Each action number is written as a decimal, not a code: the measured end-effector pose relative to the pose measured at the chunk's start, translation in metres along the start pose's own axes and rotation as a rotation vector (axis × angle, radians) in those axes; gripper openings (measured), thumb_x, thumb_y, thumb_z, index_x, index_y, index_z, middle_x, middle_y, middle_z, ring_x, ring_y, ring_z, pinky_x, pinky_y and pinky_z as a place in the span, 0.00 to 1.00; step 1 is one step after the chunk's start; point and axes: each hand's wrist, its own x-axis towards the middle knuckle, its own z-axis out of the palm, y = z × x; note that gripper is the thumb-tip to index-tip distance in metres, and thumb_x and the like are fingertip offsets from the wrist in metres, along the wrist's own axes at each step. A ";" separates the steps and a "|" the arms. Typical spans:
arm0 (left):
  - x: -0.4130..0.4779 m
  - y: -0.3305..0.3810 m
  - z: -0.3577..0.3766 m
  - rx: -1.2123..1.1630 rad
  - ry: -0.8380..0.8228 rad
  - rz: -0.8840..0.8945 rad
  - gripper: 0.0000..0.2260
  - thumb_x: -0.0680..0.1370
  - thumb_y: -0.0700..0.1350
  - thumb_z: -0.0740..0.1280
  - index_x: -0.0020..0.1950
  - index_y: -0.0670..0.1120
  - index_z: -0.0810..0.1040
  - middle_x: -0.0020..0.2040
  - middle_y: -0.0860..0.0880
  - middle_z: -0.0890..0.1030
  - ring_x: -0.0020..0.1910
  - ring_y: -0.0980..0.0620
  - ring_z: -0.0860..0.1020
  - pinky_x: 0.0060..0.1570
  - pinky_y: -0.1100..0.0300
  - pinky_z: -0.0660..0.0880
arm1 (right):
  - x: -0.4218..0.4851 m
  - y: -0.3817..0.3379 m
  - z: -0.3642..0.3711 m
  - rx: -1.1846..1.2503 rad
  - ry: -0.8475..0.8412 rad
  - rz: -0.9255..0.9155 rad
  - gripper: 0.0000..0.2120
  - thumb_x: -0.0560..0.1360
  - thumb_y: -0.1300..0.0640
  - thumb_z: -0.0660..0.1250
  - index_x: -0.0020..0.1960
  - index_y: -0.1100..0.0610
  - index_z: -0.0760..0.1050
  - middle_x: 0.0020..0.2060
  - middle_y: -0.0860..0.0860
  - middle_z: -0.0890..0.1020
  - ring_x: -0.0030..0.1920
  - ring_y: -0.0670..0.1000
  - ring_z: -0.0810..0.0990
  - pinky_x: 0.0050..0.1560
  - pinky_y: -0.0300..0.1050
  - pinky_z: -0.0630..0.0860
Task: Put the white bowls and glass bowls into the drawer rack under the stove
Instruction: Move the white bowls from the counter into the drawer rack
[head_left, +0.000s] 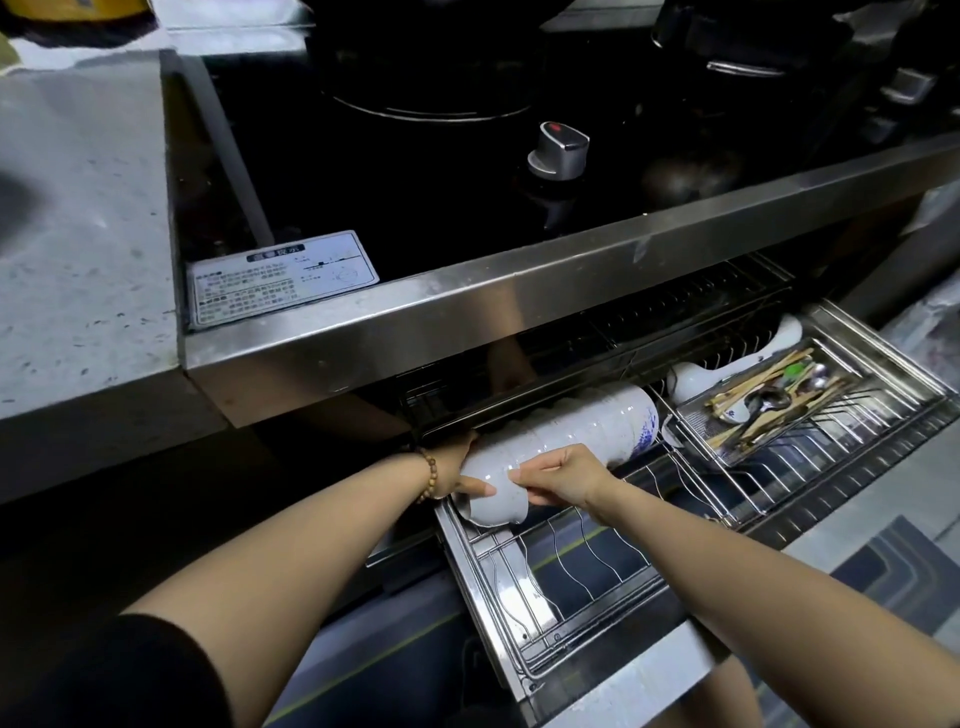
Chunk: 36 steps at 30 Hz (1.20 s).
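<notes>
A grey tabletop (78, 249) ran along the left, butting against the black stove (415, 171) with its silver knob (558, 150) and a white label (283, 278) at the near corner. Under the stove's steel edge the drawer rack (587, 566) stood pulled out. The left hand (465, 470), a bead bracelet (430, 475) on its wrist, pressed against the near end of a row of white bowls (566, 439) lying on its side across the rack's left section, fingers closed on the nearest bowl's rim. The right hand (563, 475) had its grip pinched on the same nearest bowl from the other side. Further right, more white dishes (691, 382) rested in the wires, and just beside them sat a mesh tray (852, 400) of chopsticks and spoons. No glass bowls could be made out
</notes>
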 end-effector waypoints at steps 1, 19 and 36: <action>0.001 0.000 -0.001 0.011 -0.001 -0.005 0.38 0.74 0.50 0.69 0.75 0.41 0.51 0.75 0.43 0.59 0.73 0.46 0.60 0.67 0.61 0.58 | 0.001 0.000 0.001 -0.038 0.017 -0.020 0.10 0.68 0.66 0.74 0.46 0.72 0.80 0.25 0.53 0.80 0.24 0.45 0.78 0.34 0.36 0.80; 0.009 0.001 -0.007 0.040 0.013 -0.040 0.37 0.73 0.54 0.69 0.75 0.41 0.54 0.74 0.43 0.61 0.72 0.46 0.63 0.69 0.57 0.61 | 0.004 0.001 -0.010 -0.205 0.050 0.013 0.15 0.66 0.53 0.77 0.30 0.63 0.79 0.24 0.51 0.82 0.22 0.45 0.79 0.22 0.34 0.72; -0.028 0.015 -0.009 0.058 0.064 0.009 0.33 0.76 0.51 0.66 0.75 0.42 0.56 0.74 0.44 0.62 0.72 0.47 0.64 0.67 0.61 0.60 | -0.027 -0.022 -0.027 -0.293 0.044 -0.102 0.13 0.70 0.58 0.74 0.30 0.59 0.75 0.30 0.56 0.78 0.33 0.53 0.76 0.43 0.45 0.73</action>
